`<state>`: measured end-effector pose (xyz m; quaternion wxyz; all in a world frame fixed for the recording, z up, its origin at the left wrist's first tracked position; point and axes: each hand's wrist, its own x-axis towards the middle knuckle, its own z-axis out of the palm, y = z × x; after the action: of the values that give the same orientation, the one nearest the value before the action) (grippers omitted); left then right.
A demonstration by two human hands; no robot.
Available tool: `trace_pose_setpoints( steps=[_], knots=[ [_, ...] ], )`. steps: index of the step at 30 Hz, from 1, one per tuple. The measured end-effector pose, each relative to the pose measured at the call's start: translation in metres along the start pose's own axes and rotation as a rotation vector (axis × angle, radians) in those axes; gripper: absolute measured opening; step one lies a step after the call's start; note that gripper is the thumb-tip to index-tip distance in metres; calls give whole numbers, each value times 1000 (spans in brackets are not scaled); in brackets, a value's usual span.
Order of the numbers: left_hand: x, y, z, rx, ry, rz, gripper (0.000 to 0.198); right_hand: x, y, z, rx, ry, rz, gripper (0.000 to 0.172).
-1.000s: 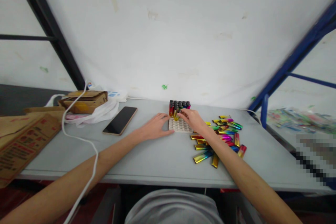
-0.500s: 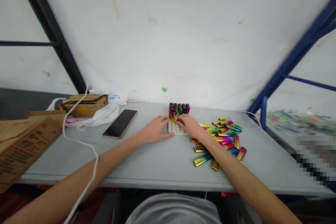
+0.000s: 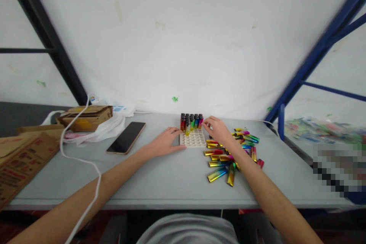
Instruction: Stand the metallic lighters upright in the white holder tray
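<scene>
A white tray (image 3: 191, 141) with rows of round holes lies on the table in front of me. Several shiny coloured lighters (image 3: 196, 121) with black tops stand upright in its far rows. One yellow lighter (image 3: 187, 129) stands nearer to me than the others. At the tray's left edge, my left hand (image 3: 166, 142) is open, thumb and fingers apart on either side of the corner. My right hand (image 3: 215, 127) is by the right end of the standing lighters, its fingers bent together; what is between them, if anything, is hidden. Below it lies a loose pile of metallic lighters (image 3: 219, 174).
A black-screened phone (image 3: 126, 138) lies left of my left hand. Further left are a cardboard box (image 3: 88, 118) on a white plastic bag (image 3: 111, 131) and a larger carton (image 3: 25, 164). A white cable (image 3: 85, 161) crosses over my left forearm. The wall (image 3: 177, 45) rises behind the table.
My right hand has moved right and back from the yellow lighter, uncovering it and more tray holes. My left hand stays at the tray's left edge. The whole view has shifted slightly.
</scene>
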<state>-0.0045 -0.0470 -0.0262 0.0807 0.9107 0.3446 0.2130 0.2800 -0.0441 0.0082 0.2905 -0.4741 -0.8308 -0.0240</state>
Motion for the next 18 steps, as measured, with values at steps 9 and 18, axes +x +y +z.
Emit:
trace_pose_setpoints(
  steps=[9,18],
  knots=[
    [-1,-6,2,-9,-9,-1,66,-26,65,-48,80,-121,120,21],
    [-1,-5,1,-11,-10,-22,64,-28,48,-21,246,-358,96,18]
  ],
)
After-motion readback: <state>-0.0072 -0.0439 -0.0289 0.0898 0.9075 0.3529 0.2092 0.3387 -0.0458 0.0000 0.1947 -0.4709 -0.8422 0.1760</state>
